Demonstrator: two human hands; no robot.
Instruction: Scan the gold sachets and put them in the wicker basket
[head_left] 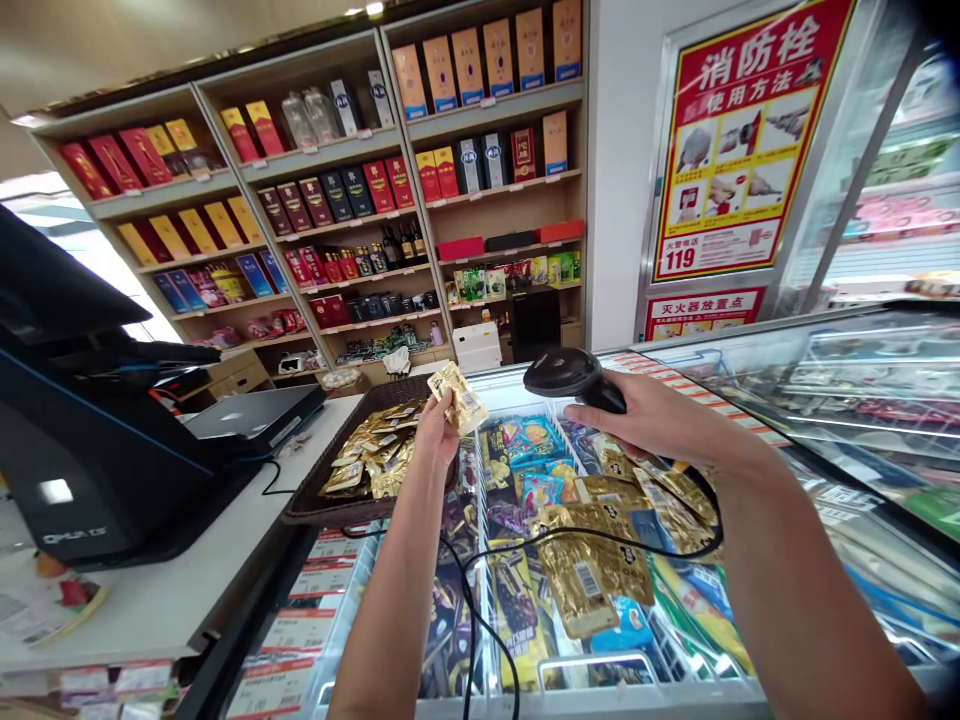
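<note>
In my left hand (437, 428) is a small gold packet (463, 402), pinched between thumb and fingers with its printed back showing. A black barcode scanner (564, 373) is gripped in my right hand (660, 415), its head turned toward the packet. From its handle a black cable (600, 538) loops under my right wrist and across toward the left. Below my left hand sits a dark woven basket (300, 508) with many small gold packets (367, 455). Larger gold pouches (589, 580) lie beneath my right hand on the glass top of a freezer.
Colourful ice-cream packs (536, 440) show in the freezer's white wire baskets (596, 662). To the left, a black checkout terminal (90, 430) and a flat scale (259, 412) stand on a white counter (169, 590). Shelves (337, 225) of boxed goods line the back wall.
</note>
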